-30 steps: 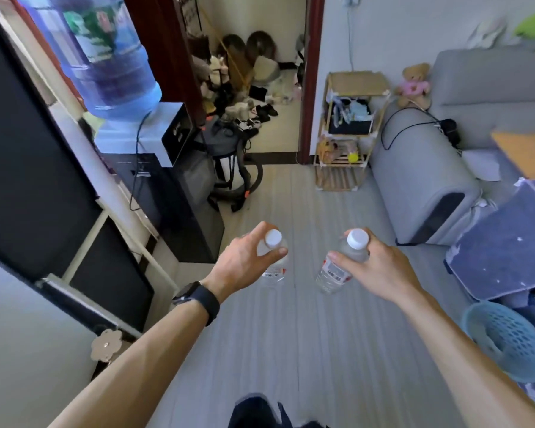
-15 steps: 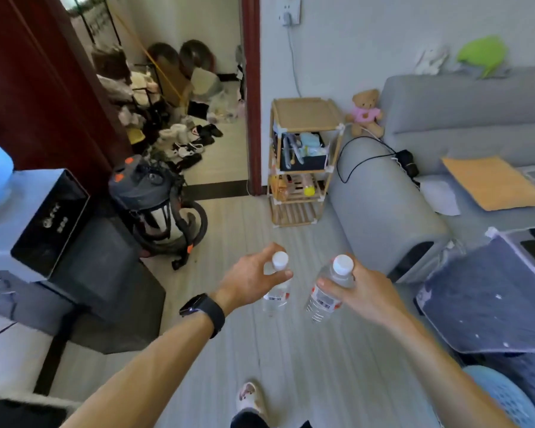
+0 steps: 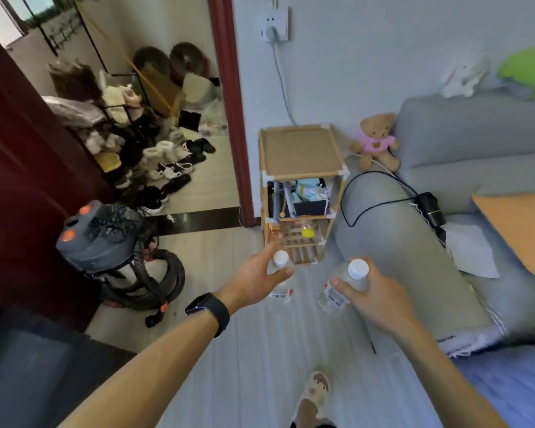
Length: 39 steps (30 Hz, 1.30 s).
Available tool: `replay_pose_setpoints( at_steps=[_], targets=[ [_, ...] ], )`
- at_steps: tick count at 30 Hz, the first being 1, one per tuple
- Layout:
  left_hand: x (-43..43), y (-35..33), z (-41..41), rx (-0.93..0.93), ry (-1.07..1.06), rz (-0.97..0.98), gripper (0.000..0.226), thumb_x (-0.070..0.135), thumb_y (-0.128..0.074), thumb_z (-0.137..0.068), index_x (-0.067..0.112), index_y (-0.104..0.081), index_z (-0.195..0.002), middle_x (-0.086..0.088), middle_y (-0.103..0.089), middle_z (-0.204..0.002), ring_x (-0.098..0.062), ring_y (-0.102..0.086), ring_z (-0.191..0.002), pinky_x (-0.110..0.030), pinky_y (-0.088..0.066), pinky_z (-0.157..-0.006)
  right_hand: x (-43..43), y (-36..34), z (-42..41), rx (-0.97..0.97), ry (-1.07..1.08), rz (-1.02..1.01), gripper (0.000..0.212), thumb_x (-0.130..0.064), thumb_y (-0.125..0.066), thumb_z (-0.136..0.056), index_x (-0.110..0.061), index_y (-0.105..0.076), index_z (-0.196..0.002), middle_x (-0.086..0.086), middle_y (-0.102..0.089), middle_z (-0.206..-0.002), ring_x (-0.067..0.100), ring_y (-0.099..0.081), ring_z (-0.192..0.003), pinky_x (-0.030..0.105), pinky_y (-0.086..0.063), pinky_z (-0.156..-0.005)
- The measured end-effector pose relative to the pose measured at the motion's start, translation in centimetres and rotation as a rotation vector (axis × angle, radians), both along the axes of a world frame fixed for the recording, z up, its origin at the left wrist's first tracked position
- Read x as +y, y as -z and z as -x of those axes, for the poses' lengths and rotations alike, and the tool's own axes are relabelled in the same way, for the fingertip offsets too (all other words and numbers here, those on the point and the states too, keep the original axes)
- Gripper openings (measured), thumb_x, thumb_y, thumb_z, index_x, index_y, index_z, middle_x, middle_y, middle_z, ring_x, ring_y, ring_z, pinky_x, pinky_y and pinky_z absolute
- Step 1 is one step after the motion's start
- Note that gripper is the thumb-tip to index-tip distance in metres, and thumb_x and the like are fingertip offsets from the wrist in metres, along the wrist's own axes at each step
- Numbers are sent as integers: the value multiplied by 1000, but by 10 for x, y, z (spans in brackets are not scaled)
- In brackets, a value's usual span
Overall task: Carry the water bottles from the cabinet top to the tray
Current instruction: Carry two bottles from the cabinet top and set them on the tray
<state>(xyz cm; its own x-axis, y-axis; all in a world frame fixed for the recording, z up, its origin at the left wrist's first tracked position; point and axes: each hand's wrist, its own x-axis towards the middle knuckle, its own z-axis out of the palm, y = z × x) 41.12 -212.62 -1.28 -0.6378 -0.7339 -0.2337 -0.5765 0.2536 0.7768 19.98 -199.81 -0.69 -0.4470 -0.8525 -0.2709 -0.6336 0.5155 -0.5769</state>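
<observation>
Plastic left bottle (image 3: 280, 292) gripped by left hand (image 3: 255, 278) | right bottle (image 3: 332, 297) gripped by right hand (image 3: 376, 293) | tray (image 3: 300, 149) ahead, beside sofa arm (image 3: 399, 242)

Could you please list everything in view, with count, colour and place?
left clear plastic water bottle: 1, white cap, held over the floor
right clear plastic water bottle: 1, white cap, held over the floor
wooden three-tier shelf: 1, light brown, against the wall beside the sofa
grey fabric sofa: 1, grey, right side
brown teddy bear: 1, pink shirt, on the sofa arm
grey canister vacuum cleaner: 1, orange buttons, left by the doorway
shoes: many, mixed colours, beyond the doorway
black smartwatch: 1, black, left wrist
left hand: 1, grips its bottle below the cap
right hand: 1, grips its bottle below the cap
</observation>
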Motion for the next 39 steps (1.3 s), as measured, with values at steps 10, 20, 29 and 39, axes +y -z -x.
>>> replay_pose_setpoints(
  at_steps=[10,20,29,39],
  targets=[
    [-179,-3,94,-89,-98,62,23,40,-58,-96,32,-46,-115,6,-62,-101,-13,-59,-90,-36,-52,-81,-193,5,116,-70,-72,10,46,-66,-61,-82,-41,-45,-117,-2,-65,-97,24,-58,-89,36,-49,-80],
    [-379,-1,159,-74,-53,62,35,46,-66,-91,30,-53,-119,4,-67,-99,-13,-60,-87,-38,-52,-84,-396,9,171,-70,16,3,41,-66,-59,-84,-39,-49,-114,6,-66,-109,34,-60,-106,39,-47,-86],
    [-519,-6,245,-97,60,14,57,52,-64,-90,29,-47,-140,5,-61,-128,-15,-57,-115,-31,-45,-94,-517,8,232,-133,148,40,48,-67,-59,-85,-35,-49,-119,1,-68,-107,29,-62,-103,40,-48,-86],
    [-620,-1,354,-175,96,-18,29,43,-68,-88,40,-55,-113,11,-64,-110,-14,-58,-101,-32,-47,-87,-635,37,325,-116,52,1,55,-67,-41,-93,-26,-48,-129,8,-67,-120,33,-62,-107,40,-45,-87]
  ],
)
